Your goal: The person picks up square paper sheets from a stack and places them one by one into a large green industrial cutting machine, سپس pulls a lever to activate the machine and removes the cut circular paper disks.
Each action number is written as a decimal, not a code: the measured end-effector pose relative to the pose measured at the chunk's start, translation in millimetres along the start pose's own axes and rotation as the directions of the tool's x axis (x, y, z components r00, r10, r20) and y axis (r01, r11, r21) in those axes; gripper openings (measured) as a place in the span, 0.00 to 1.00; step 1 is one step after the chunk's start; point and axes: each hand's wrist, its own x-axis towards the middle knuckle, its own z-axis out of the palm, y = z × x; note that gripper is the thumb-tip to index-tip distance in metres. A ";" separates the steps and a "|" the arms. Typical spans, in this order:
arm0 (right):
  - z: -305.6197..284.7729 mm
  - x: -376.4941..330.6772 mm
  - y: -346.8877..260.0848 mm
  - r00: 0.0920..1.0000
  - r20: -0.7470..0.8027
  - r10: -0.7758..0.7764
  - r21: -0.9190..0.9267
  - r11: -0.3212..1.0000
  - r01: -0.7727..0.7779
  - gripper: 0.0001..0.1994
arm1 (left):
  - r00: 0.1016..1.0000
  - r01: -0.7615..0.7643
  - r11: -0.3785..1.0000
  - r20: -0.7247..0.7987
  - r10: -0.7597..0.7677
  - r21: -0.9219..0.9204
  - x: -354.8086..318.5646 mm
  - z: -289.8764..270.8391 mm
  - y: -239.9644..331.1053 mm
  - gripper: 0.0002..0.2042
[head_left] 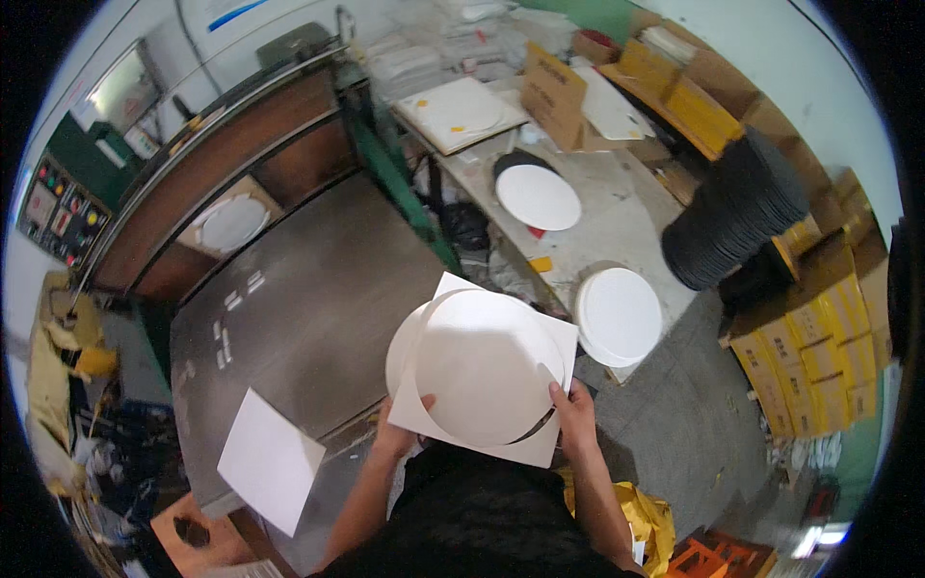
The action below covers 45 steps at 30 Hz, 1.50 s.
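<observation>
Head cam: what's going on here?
A person holds a white square sheet with both hands, left hand and right hand, with white round discs punched out of it lying loose against it. Below is a metal press table. More discs are stacked on the bench to the right.

A square white card sheet point(482, 380) is held in front of the person's chest, above the near edge of the grey metal worktop point(299, 299). A large round white card disc point(487, 364) is cut from its middle and sits partly pushed out, tilted, with a dark gap along its lower right edge. A second white disc edge point(397, 352) projects behind at left. Both pieces look clean and flat.
</observation>
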 end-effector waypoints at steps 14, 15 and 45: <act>-54.6 -34.2 -126.5 0.911 -0.185 -0.368 0.032 0.924 0.380 0.08 | 0.872 -0.278 0.841 0.488 0.020 0.463 63.8 34.0 34.6 0.15; -69.3 -52.4 -134.2 0.887 -0.238 -0.396 0.006 0.913 0.409 0.08 | 0.861 -0.251 0.862 0.508 -0.008 0.440 75.0 37.7 24.9 0.17; -91.2 -76.2 11.2 0.852 -0.506 -0.133 -0.153 0.986 0.063 0.23 | 0.598 0.422 0.902 0.719 -0.355 0.094 48.2 128.9 7.6 0.38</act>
